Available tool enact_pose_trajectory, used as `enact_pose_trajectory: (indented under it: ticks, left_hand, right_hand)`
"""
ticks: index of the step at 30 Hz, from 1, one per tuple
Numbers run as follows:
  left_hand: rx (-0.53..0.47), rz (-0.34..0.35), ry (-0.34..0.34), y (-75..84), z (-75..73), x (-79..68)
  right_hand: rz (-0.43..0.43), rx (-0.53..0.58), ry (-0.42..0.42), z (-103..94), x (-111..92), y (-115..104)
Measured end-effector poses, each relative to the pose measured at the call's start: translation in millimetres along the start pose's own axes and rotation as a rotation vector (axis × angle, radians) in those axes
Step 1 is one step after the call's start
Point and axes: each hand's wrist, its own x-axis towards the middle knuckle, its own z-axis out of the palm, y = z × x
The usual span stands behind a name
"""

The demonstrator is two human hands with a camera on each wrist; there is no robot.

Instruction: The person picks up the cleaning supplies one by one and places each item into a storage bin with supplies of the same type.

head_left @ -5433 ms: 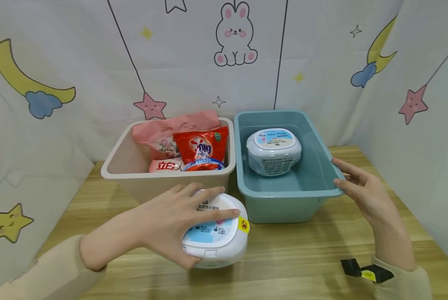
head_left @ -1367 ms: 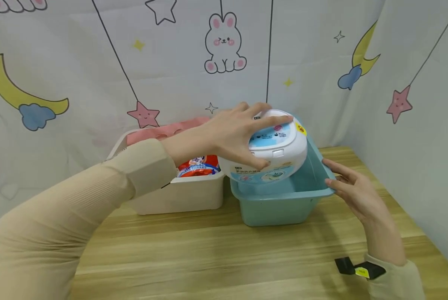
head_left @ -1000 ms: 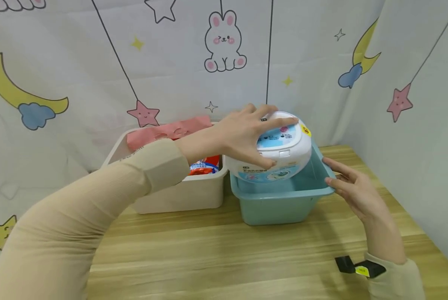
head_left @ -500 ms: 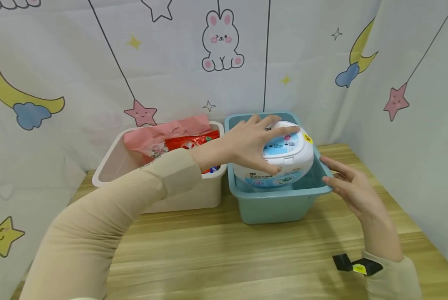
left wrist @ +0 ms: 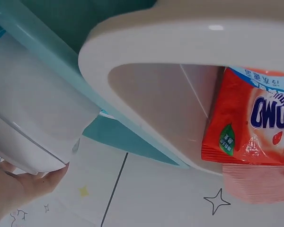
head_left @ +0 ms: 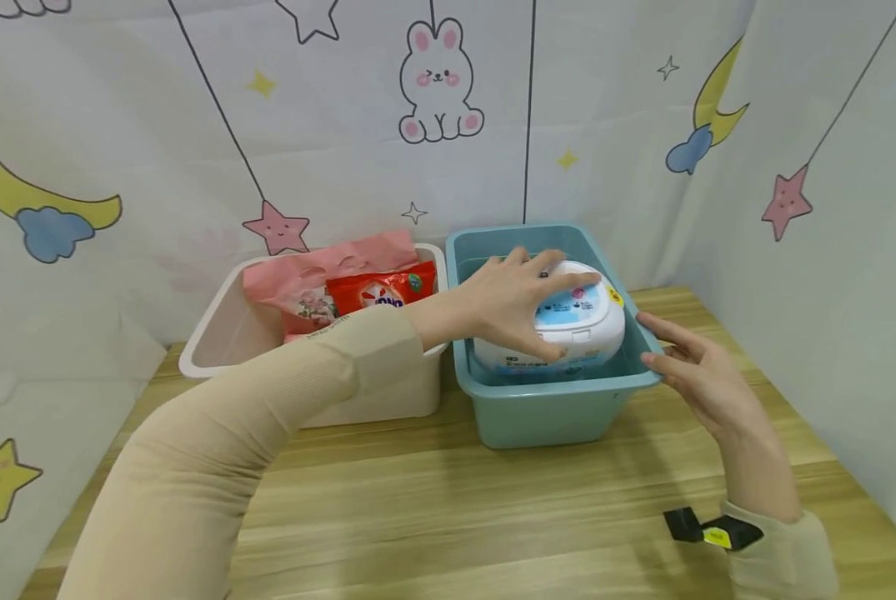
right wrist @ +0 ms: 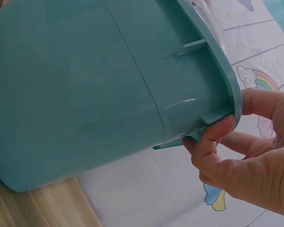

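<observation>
My left hand (head_left: 511, 304) grips a white laundry pod tub (head_left: 586, 333) from above, fingers spread over its blue-printed lid and thumb along the front side. The tub sits down within the walls of the teal bin (head_left: 545, 421), its lid above the front rim. A second tub, seen earlier in this bin, is hidden behind the hand and the held tub. In the left wrist view, fingertips (left wrist: 54, 177) press against the tub's smooth white side. My right hand (head_left: 710, 379) pinches the bin's right rim; the right wrist view shows thumb and fingers (right wrist: 215, 135) around that edge.
Left of the teal bin stands a beige bin (head_left: 387, 396) holding a red OMO detergent bag (head_left: 368, 287) and a pink package (head_left: 290, 283). My left sleeve crosses in front of it. Both bins stand on a wooden table (head_left: 448, 508) before a printed fabric backdrop (head_left: 342, 125).
My left hand has carried the tub from the table in front of the bins up over the teal bin, then lowered it inside. My right hand has kept its hold on the rim.
</observation>
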Motion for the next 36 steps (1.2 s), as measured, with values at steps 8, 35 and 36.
enact_pose_trajectory:
  ticks: [8, 35, 36]
  left_hand:
    - [0.035, -0.002, -0.045, 5.5, 10.2, 14.7]
    - [-0.009, -0.016, -0.197, -0.2, 31.2, 29.2]
    - [-0.014, -0.015, -0.201, -0.2, 32.5, 29.8]
  right_hand:
    - [-0.001, -0.008, 0.006, -1.1, -0.6, 0.5]
    - [0.002, -0.016, -0.008, 0.9, 1.0, -0.8]
    - [0.001, -0.013, -0.009, 0.3, 0.5, -0.5]
